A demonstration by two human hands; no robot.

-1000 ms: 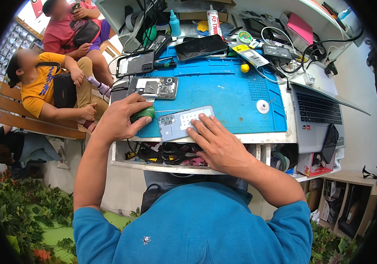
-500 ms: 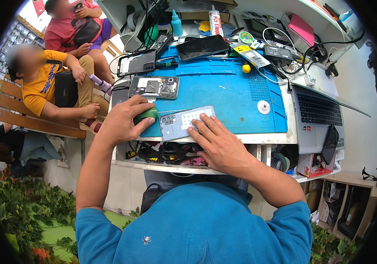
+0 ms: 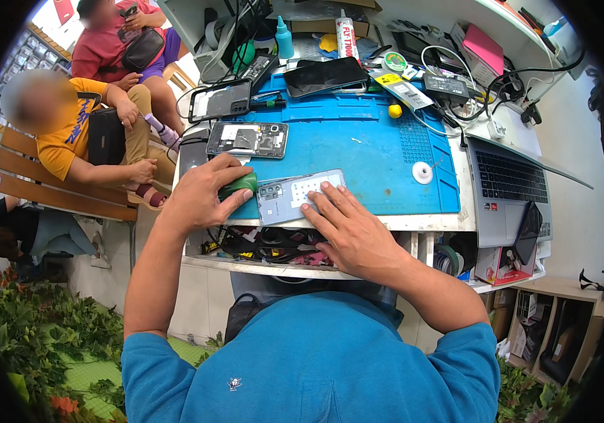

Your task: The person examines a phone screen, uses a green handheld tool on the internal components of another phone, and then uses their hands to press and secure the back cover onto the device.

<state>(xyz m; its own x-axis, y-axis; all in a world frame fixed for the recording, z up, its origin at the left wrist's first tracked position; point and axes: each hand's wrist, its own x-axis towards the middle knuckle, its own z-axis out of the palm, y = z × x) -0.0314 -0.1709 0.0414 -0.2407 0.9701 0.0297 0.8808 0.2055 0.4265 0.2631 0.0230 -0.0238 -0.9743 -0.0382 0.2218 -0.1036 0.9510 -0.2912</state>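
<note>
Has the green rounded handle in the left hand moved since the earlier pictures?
Yes: against the flat blue mat, the green handle has shifted slightly right, toward the silvery-blue phone.

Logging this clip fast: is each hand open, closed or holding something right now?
Left hand: closed, holding a green object.
Right hand: open, fingers laid across the phone's back.

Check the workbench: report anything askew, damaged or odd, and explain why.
The opened phone just beyond the left hand looks odd: its back cover is off, baring its insides. Toward the rear of the blue mat, a black-screened device lies askew, not square with the mat.
</note>
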